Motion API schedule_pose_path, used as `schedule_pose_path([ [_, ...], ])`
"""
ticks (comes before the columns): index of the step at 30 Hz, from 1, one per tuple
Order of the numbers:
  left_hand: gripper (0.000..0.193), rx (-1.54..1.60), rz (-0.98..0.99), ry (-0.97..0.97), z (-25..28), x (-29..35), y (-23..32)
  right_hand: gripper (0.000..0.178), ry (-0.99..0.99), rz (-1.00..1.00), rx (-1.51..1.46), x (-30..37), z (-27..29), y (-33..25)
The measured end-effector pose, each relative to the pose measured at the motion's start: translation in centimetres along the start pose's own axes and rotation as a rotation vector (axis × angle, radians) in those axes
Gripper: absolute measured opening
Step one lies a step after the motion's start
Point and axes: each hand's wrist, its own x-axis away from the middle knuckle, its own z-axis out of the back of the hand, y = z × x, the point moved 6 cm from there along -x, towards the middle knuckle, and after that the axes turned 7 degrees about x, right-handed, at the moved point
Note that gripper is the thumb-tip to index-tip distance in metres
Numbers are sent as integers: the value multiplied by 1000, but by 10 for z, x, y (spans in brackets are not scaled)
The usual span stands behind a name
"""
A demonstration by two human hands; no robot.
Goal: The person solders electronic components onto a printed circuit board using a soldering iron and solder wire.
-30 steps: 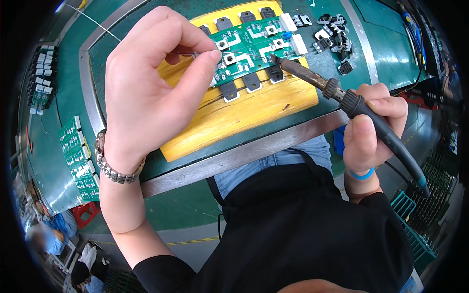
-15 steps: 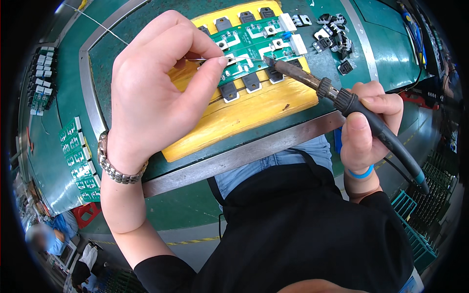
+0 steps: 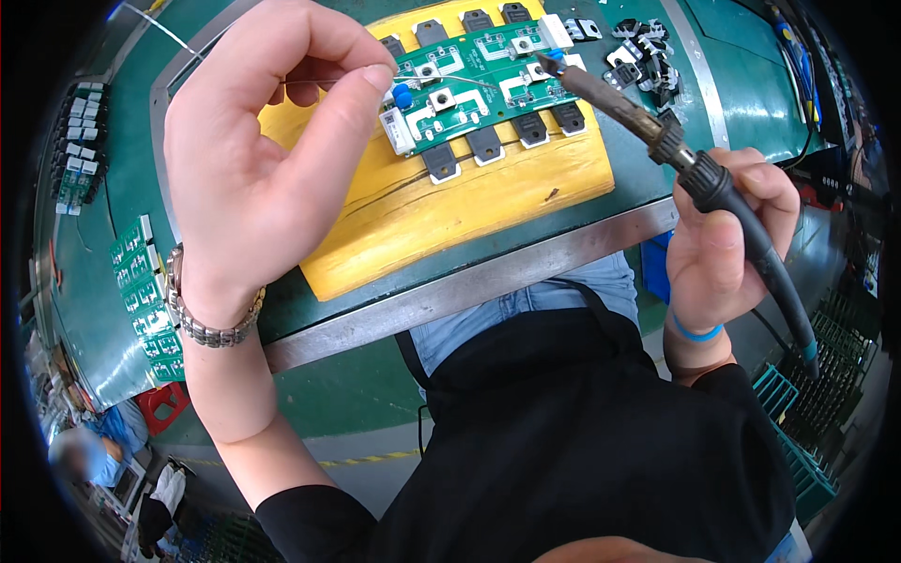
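My left hand (image 3: pixel 272 141) pinches a thin solder wire (image 3: pixel 441 79) between thumb and forefinger; its free end reaches out over the green circuit board (image 3: pixel 469 70). In my right hand (image 3: pixel 727 225) is a soldering iron (image 3: pixel 727 192), its dark tip above the board's right part. The board lies on a yellow block (image 3: pixel 469 206). Black flat transistors (image 3: pixel 484 144) with metal backs stick out along the board's near and far edges. White connectors (image 3: pixel 397 131) and a blue round component (image 3: pixel 403 96) sit on the board's left end.
A pile of black and silver parts (image 3: pixel 648 61) lies right of the block. Stacked green boards (image 3: pixel 145 300) stand on the left of the green bench, with more assembled boards (image 3: pixel 75 150) beyond. A metal strip (image 3: pixel 488 281) edges the bench before me. Another person (image 3: pixel 94 455) is at lower left.
My left hand has drawn back left with the wire, uncovering the board's left end. The iron's tip has lifted off the board area and moved right and farther away.
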Motion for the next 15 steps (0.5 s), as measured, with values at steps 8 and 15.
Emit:
schedule_pose_path([
  [8, 3, -26, -27, -81, 1, 1, -2, 29, -159, 0, -70, 5, -10, 7],
  [15, 4, -49, -43, -98, -1, 1, -1, 29, -148, -24, -65, 7, -13, 10],
])
